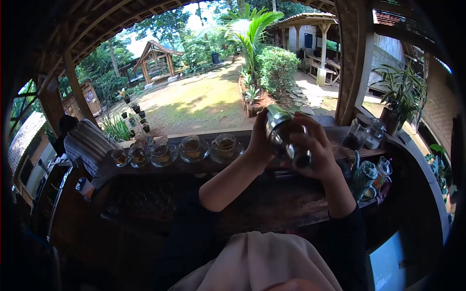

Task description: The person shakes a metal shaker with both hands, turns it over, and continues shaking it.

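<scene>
This is an open-air drinks bar in a garden: a long wooden counter across the middle of the frame carries a row of glass cups on saucers, with storage jars at its right end. Beyond it lie a lawn, a timber gazebo at upper left and a roofed seating pavilion at upper right.

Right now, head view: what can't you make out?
- Container: contents and base, hidden by the left hand and right hand wrapped around it. It is also blurred.
- Glass cups: fill level of the leftmost ones, too small.
- Jars at right: contents, too dark and small.
- Person in striped top at left: hands out of sight.
- Lower worktop: its left part, lost in shadow.
</scene>
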The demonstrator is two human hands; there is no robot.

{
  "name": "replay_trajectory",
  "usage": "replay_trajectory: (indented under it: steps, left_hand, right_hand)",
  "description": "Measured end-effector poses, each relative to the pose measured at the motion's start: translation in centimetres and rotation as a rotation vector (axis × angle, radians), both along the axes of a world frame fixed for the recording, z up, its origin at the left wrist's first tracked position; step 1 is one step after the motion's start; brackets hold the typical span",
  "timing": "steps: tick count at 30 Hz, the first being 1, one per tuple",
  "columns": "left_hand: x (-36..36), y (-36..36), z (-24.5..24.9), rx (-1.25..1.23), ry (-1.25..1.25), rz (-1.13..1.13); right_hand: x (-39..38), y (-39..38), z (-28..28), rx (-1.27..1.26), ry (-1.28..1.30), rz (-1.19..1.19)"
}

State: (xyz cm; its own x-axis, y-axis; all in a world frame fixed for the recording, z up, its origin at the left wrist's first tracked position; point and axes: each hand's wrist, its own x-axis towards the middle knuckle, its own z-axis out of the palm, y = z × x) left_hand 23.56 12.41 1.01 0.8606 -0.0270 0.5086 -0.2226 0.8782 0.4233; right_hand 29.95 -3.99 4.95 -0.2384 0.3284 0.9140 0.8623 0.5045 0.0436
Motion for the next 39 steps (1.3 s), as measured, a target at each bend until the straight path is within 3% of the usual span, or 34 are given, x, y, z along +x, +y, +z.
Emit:
replay_trajectory:
  steps: [1,2,3,4,6,8,9,10,12,13,14,16,17,18,21,22,24,25,26,28,29,30,31,32,33,34,36,37,38,39]
  left_hand:
    - [0.7,-1.2,0.0,-0.001,0.006,-0.035]
    - [1.2,-2.7,0.2,-0.047,0.139,0.028]
    - [1.9,-3.9,1.0,-0.079,0.261,0.092]
    - [1.9,-4.4,1.5,-0.008,0.115,-0.124]
    - [1.6,-6.7,3.7,0.095,0.117,-0.152]
    - [1.1,-9.9,4.4,0.337,-0.254,0.132]
    - [1.3,-10.2,6.1,0.517,-0.671,0.024]
    - [4.2,-11.4,6.9,0.435,-1.064,0.088]
    - [6.4,-10.7,5.0,0.512,-0.465,0.149]
    - [7.1,-11.3,6.4,0.278,-0.172,-0.076]
    - [9.4,-11.5,7.6,0.216,-0.079,-0.230]
    - [13.2,-12.5,7.6,0.201,0.029,-0.289]
    - [13.5,-14.2,7.3,0.631,-0.224,0.287]
    - [14.3,-15.2,7.8,0.217,0.229,-0.152]
    - [12.4,-18.5,10.3,0.257,-0.029,-0.552]
    - [10.9,-20.1,11.0,0.378,-0.083,-0.358]
    - [12.4,-22.7,9.2,0.503,-0.728,-0.122]
    - [11.6,-23.8,10.1,0.557,-0.895,-0.165]
    - [13.0,-24.2,9.9,0.559,-0.903,-0.172]
    - [16.8,-24.7,9.6,0.501,-0.407,-0.357]
    - [17.4,-25.5,10.9,0.439,-0.216,-0.580]
    - [19.8,-26.1,10.5,0.317,-0.103,-0.518]
    - [20.4,-26.8,10.0,0.385,-0.019,-0.359]
    - [21.1,-27.4,9.4,0.452,0.070,-0.196]
    - [21.6,-28.1,8.3,0.406,0.040,-0.169]
    - [20.3,-28.3,8.7,0.413,0.047,-0.168]
    - [18.0,-28.2,9.6,0.346,-0.107,-0.590]
    - [16.3,-29.2,9.6,0.471,-0.276,-0.341]
    - [17.4,-29.0,9.1,0.590,-0.664,-0.164]
    - [18.2,-28.5,8.9,0.696,-0.722,-0.076]
  right_hand:
    - [1.2,-0.2,-0.4,-0.096,0.242,-0.042]
    - [1.0,-1.5,-0.6,-0.095,0.251,-0.077]
    - [0.5,-2.9,-0.5,-0.028,0.178,-0.107]
    - [-0.1,-4.2,0.1,0.039,0.093,-0.133]
    - [-2.9,-8.3,0.7,0.150,-0.321,-0.202]
    - [-4.0,-11.1,1.2,0.390,-0.716,-0.154]
    - [-3.4,-12.1,1.7,0.513,-0.982,-0.095]
    - [-2.3,-12.3,1.1,0.500,-0.997,-0.121]
    - [0.9,-12.4,-0.7,0.583,-0.761,-0.145]
    - [2.1,-13.0,1.2,0.451,-0.676,-0.226]
    - [3.5,-13.6,3.4,0.322,-0.586,-0.309]
    - [5.9,-14.0,3.7,0.058,-0.029,-0.431]
    - [6.2,-15.1,3.8,0.094,0.121,-0.445]
    - [6.4,-16.2,3.9,0.136,0.273,-0.453]
    - [2.8,-20.7,4.3,0.295,-0.342,-0.545]
    - [1.3,-21.5,3.9,0.415,-0.535,-0.529]
    - [1.6,-23.3,3.3,0.594,-1.003,-0.379]
    - [2.5,-23.7,3.5,0.634,-1.052,-0.288]
    - [3.4,-24.2,3.8,0.675,-1.099,-0.193]
    - [4.6,-26.5,5.1,0.405,-0.732,-0.426]
    - [6.8,-26.8,6.4,0.344,-0.579,-0.493]
    - [8.7,-27.1,7.1,0.283,-0.424,-0.557]
    - [8.9,-27.3,7.2,0.292,-0.429,-0.559]
    - [9.1,-27.0,7.2,0.317,-0.150,-0.558]
    - [9.2,-26.9,6.9,0.335,0.142,-0.547]
    - [8.2,-27.4,6.9,0.328,-0.080,-0.538]
    - [5.1,-29.1,6.6,0.327,-0.554,-0.480]
    - [4.1,-28.8,5.2,0.471,-0.685,-0.415]
    - [5.0,-27.9,4.8,0.700,-0.973,-0.320]
    - [5.7,-28.1,4.9,0.709,-1.017,-0.277]
